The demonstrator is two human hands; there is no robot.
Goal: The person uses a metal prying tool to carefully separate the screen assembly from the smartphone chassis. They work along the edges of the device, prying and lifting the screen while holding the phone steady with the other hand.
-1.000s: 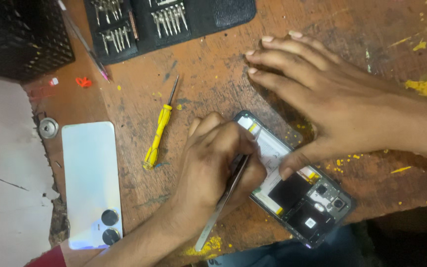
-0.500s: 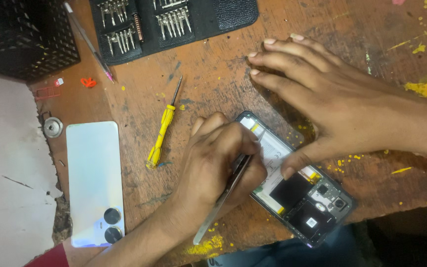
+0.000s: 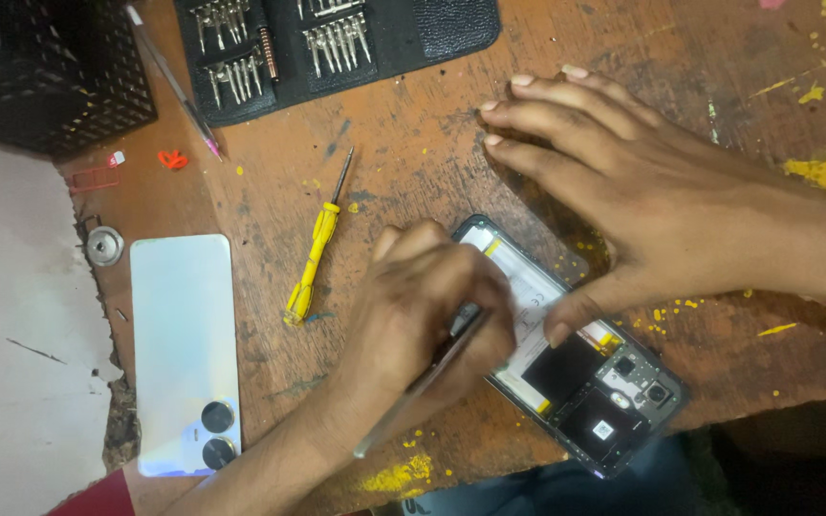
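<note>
An opened dark smartphone (image 3: 614, 401) lies diagonally on the worn wooden table, its battery and camera modules exposed. My left hand (image 3: 423, 306) covers the phone's upper end and grips a thin metal tool (image 3: 413, 392). The tool's tip is hidden under my fingers inside the phone. My right hand (image 3: 662, 210) reaches in from the right. Its thumb presses on the phone's middle and its fingers lie spread flat on the table beyond.
The phone's pale back cover (image 3: 184, 344) lies at the left, beside a small yellow screwdriver (image 3: 313, 258). A black case of screwdriver bits (image 3: 336, 38) sits at the top, a black mesh basket (image 3: 40, 67) at top left. A metal ring (image 3: 104, 246) rests near a white sheet (image 3: 11, 363).
Both hands stay in place on the phone with the tool held the same way. Only the view has drifted slightly.
</note>
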